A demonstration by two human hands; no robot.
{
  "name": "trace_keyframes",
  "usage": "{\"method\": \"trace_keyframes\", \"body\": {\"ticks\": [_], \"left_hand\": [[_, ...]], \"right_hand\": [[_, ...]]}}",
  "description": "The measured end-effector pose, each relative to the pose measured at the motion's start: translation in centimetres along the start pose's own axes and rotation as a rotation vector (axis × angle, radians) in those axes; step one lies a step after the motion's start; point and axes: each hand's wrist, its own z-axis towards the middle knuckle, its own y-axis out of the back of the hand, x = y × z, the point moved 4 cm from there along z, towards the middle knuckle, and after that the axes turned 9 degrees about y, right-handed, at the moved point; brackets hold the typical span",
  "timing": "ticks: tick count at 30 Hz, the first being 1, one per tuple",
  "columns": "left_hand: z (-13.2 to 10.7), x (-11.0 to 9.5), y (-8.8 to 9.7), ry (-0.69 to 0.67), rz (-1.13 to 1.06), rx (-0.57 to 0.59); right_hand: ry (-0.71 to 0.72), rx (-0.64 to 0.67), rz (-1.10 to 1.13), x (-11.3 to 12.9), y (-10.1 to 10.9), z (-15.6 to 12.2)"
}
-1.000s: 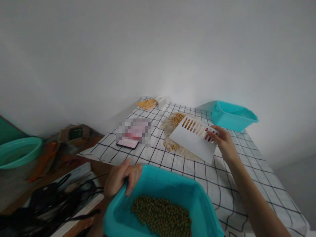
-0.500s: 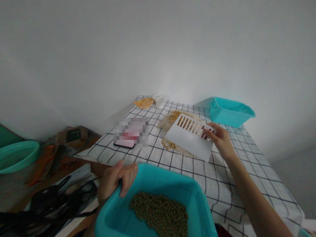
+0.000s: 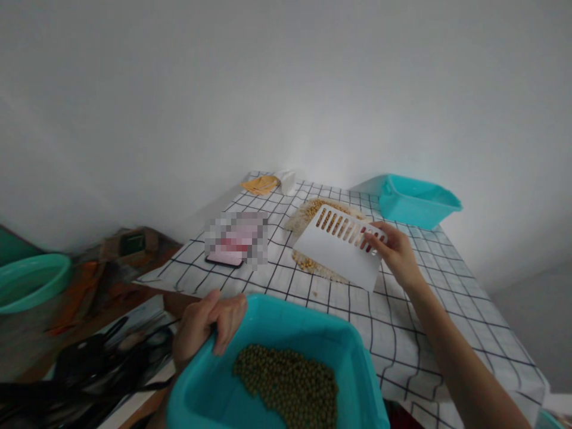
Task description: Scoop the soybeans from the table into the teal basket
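Observation:
My left hand (image 3: 214, 325) is closed over the rim of a turquoise plastic basin (image 3: 308, 322), fingers inside and thumb outside. Small round greenish-brown beans (image 3: 290, 381) lie in the bottom of it. With my right hand (image 3: 395, 250) I pinch the slotted edge of a flat white plastic sheet (image 3: 339, 253). The sheet is tilted above a spread of pale grains (image 3: 299, 220) and yellow beans (image 3: 308, 262), hiding part of them. Through its slots some yellow and dark red pieces show.
A second turquoise basin (image 3: 413, 205) stands at the back right of the checked tablecloth (image 3: 268, 277). A phone (image 3: 227, 256), partly blurred, lies at the left, with a folded yellow cloth (image 3: 260, 185) behind. Black cables (image 3: 102, 369) and a green bowl (image 3: 36, 280) are lower left.
The white sheet and my right hand have shifted slightly left. The basin in my left hand has moved a little left too. Both grips are the same.

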Motion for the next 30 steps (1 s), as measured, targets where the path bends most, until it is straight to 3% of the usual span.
{"method": "trace_keyframes", "body": {"ticks": [8, 15, 21, 30], "left_hand": [[-0.1, -0.2, -0.3, -0.078, 0.001, -0.008], [0.3, -0.5, -0.4, -0.077, 0.022, 0.013], [0.4, -0.7, -1.5, -0.196, -0.08, -0.158], [0.5, -0.9, -1.7, -0.174, -0.078, -0.123]], "right_hand": [[0.017, 0.04, -0.089, 0.3, -0.4, 0.1], [0.008, 0.02, -0.016, 0.0, -0.4, 0.3], [0.014, 0.044, -0.068, -0.1, -0.7, 0.5], [0.02, 0.077, -0.023, 0.1, -1.0, 0.4]]}}
